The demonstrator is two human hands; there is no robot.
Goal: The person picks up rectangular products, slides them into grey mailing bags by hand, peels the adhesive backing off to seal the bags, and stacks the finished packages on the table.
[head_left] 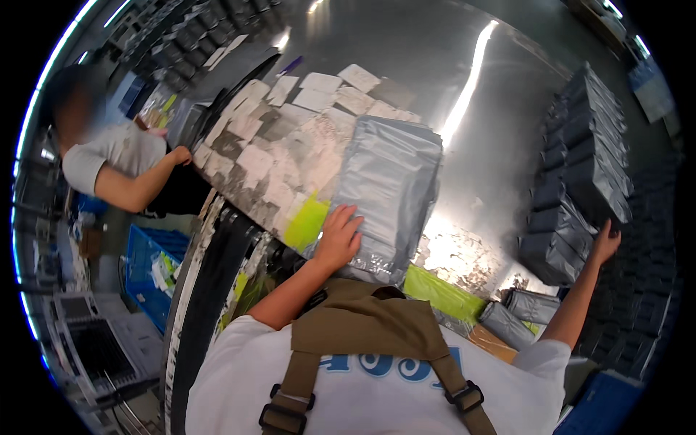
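My left hand (338, 238) lies with fingers spread on a stack of flat grey plastic mailing bags (391, 181) in front of me. Nothing is gripped in it. At the far right, my right hand (605, 244) reaches to the near end of a row of stacked grey wrapped packages (589, 163). Its fingers look apart, beside the lower corner of an upper package. The side of the fingers toward that package is partly hidden.
The metal table (406, 51) has worn pale label patches (283, 152) at left. A lime-green packet (444, 291) and rolled grey bags (506, 325) lie along the near edge. A co-worker (116, 159) stands left, near a blue crate (145, 272). A purple pen-like object (291, 65) lies farther back.
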